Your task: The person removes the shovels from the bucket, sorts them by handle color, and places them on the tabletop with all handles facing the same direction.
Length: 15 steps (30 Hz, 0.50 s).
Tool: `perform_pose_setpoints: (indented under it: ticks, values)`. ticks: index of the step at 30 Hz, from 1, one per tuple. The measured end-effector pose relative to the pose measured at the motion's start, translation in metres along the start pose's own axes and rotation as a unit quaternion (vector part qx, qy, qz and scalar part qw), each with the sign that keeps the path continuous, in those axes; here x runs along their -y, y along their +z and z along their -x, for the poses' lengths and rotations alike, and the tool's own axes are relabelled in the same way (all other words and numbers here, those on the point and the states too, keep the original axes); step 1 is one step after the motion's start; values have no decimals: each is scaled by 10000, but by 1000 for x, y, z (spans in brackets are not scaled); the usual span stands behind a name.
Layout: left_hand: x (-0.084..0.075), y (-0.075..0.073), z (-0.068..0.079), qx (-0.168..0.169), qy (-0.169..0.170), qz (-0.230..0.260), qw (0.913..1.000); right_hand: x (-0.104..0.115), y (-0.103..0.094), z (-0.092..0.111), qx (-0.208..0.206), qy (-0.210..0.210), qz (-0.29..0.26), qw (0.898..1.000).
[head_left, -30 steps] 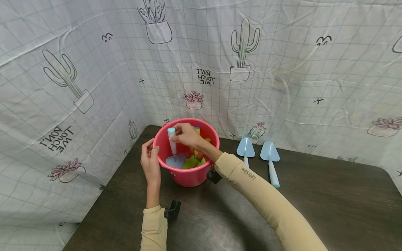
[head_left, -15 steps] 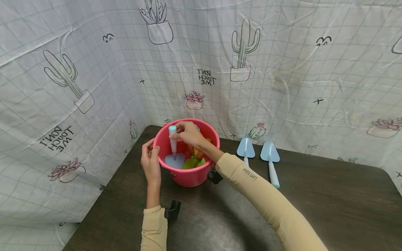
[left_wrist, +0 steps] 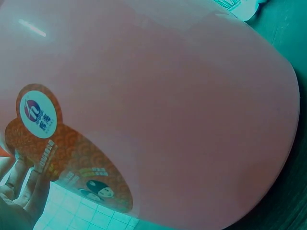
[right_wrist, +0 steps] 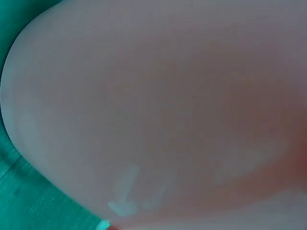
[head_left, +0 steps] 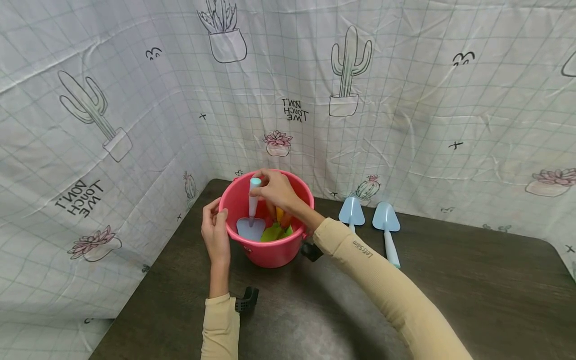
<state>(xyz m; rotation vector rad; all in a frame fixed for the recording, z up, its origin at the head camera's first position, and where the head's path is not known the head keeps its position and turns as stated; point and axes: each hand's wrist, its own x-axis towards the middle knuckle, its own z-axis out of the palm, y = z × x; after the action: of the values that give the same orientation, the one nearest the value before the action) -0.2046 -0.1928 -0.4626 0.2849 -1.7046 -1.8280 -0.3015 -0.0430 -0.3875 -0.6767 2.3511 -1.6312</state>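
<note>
A pink bucket [head_left: 269, 254] stands on the table. My left hand [head_left: 216, 232] grips its left rim, the thumb at the rim's edge; in the left wrist view my left fingers [left_wrist: 29, 191] lie against the bucket's labelled side. Inside, a light blue toy shovel [head_left: 251, 229] stands upright, blade down, and my right hand [head_left: 278, 191] pinches its pale handle near the teal end. Beside that blade lies a yellow-green toy tool [head_left: 272, 233] with orange and yellow handles around it, partly hidden under my right hand. The bucket's outer wall [right_wrist: 144, 110] fills the right wrist view.
To the right, two more light blue toy shovels lie on the dark table [head_left: 472, 280]: a nearer-left shovel [head_left: 352, 212], its handle partly behind my right sleeve, and another shovel [head_left: 387, 220]. A patterned cloth [head_left: 405, 100] hangs close behind the bucket and along the left.
My right hand has shifted slightly right with the shovel's handle, so the handle stands more toward the bucket's middle. My left hand and the bucket have stayed put.
</note>
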Motion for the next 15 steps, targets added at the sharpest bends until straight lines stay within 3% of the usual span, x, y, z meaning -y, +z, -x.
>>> perform_pose_setpoints:
  ticks: [15]
  values:
    - [-1, 2, 1, -144, 41, 4, 9999, -2, -18, 5, -9, 216, 144, 9997]
